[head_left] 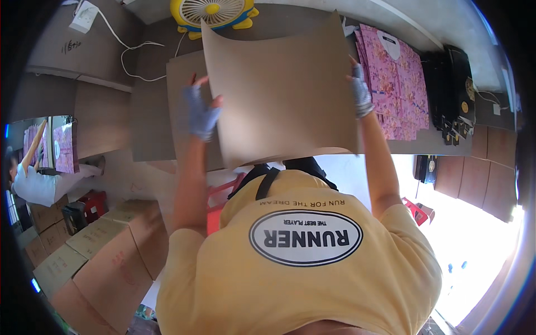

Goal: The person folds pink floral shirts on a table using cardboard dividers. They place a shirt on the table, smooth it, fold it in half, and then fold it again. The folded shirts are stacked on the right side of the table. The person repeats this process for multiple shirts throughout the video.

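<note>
A large brown cardboard sheet [285, 95] is raised over the table, bowed, with its far corners curling up. At its left edge is my left hand [202, 111], in a grey fingerless glove, slightly blurred; the thumb lies against the edge. My right hand [361, 92], gloved the same way, grips the opposite edge, its fingers partly hidden. Beneath the sheet's left side, another flat brown board [184, 111] rests on the table. Just right of my right hand lies a stack of pink floral-printed folded pieces [393, 84] with a white oval on top.
A yellow and blue fan [212, 12] stands at the table's back. Black packages [452, 95] with gold round marks sit at far right. A white power strip [84, 17] with a cable is at far left. Cardboard boxes [111, 257] fill the lower left; another person [39, 178] works beyond.
</note>
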